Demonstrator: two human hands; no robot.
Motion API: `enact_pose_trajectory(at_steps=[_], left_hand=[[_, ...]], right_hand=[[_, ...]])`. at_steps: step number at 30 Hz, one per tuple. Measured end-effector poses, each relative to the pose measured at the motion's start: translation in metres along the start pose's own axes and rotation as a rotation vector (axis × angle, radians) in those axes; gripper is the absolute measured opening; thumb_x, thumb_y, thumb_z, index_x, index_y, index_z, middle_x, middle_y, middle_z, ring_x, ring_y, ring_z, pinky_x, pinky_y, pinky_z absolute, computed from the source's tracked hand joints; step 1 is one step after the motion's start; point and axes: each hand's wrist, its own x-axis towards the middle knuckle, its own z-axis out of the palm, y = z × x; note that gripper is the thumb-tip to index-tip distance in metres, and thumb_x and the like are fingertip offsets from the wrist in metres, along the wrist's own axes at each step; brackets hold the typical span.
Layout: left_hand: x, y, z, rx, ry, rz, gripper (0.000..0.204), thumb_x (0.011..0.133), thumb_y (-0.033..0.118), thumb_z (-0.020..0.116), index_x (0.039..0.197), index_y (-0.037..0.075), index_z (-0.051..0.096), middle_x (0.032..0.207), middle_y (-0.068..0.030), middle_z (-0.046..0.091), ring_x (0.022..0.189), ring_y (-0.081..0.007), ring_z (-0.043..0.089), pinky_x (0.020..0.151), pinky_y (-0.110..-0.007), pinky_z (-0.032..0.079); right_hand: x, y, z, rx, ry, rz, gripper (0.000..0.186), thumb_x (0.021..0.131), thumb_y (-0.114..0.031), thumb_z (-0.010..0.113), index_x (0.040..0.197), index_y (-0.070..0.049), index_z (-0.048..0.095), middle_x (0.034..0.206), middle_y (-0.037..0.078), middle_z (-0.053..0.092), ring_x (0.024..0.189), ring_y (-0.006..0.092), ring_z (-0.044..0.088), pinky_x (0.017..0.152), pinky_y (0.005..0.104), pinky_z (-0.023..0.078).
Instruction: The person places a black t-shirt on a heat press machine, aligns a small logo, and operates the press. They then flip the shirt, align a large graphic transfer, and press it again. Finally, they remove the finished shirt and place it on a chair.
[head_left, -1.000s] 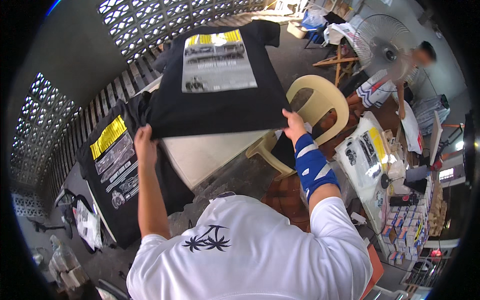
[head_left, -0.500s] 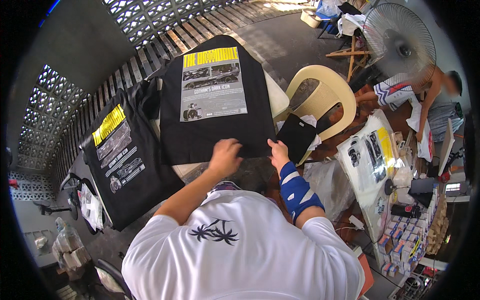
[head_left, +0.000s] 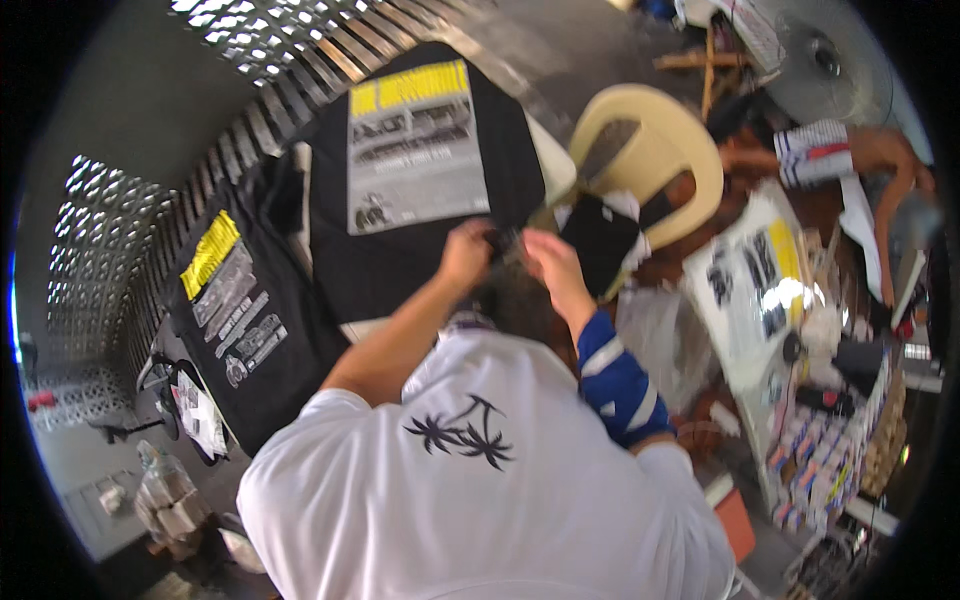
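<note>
A black T-shirt (head_left: pixel 395 270) with a yellow and grey printed panel is spread over a pale board (head_left: pixel 549 163) before me. Its near right hem is bunched up between my two hands. My left hand (head_left: pixel 466 253) is closed on that black cloth. Opposite it, my right hand (head_left: pixel 549 260) pinches the same edge, with a blue and white wrap (head_left: pixel 612 375) round the forearm. Motion blur hides the exact finger positions. A second black T-shirt (head_left: pixel 215 330) with a similar print hangs over a surface to the left.
A cream plastic chair (head_left: pixel 700 150) at the right carries folded black cloth (head_left: pixel 597 240). Clear plastic (head_left: pixel 660 340) lies beside a table bearing a printed film sheet (head_left: pixel 745 285) and several small boxes (head_left: pixel 815 450). Another person (head_left: pixel 885 155) bends near a fan (head_left: pixel 825 60) at far right.
Both hands have come closer together and moved up, gathering the shirt's near right hem between them. The other person has shifted slightly. My view has moved a little and blurred.
</note>
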Motion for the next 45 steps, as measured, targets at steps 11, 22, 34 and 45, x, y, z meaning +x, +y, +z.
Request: enact_pose_trajectory(at_steps=[11,22,34,45], left_hand=[[0.04,0.039,-0.1,-0.977,-0.08,-0.587,0.037,0.107,0.029,0.053,0.129,0.0,0.061,0.118,-0.0143,0.071,0.105,-0.0266,0.071,0.093,-0.042,0.058],[0.057,0.03,-0.111,-0.93,-0.248,-0.601,0.037,0.109,0.029,0.052,0.122,-0.004,0.062,0.11,-0.014,0.07,0.095,-0.024,0.072,0.084,-0.041,0.06],[-0.006,0.001,0.015,0.608,-1.148,0.525,0.052,0.098,0.036,0.064,0.134,0.0,0.06,0.139,-0.0241,0.059,0.133,-0.0371,0.054,0.117,-0.05,0.038],[-0.026,-0.089,0.044,1.023,-1.209,0.214,0.036,0.096,0.027,0.064,0.121,0.002,0.068,0.119,-0.0213,0.07,0.112,-0.0393,0.067,0.095,-0.045,0.052]], right_hand=[[0.035,-0.043,0.103,-0.79,0.16,-0.934,0.031,0.084,-0.013,0.082,0.11,-0.003,0.068,0.115,0.014,0.066,0.102,0.0331,0.065,0.089,0.04,0.053],[0.05,-0.046,0.107,-0.869,0.111,-0.902,0.031,0.083,-0.016,0.084,0.109,-0.005,0.071,0.114,0.013,0.067,0.103,0.0341,0.066,0.089,0.0392,0.053],[0.001,0.117,-0.137,-0.916,0.867,-0.06,0.019,0.093,-0.021,0.067,0.095,-0.003,0.069,0.077,0.009,0.071,0.066,0.0222,0.069,0.063,0.0389,0.053],[-0.162,0.289,-0.349,1.128,1.299,-0.046,0.011,0.093,-0.005,0.061,0.103,-0.006,0.065,0.089,0.01,0.066,0.086,0.0281,0.07,0.069,0.0464,0.06]])
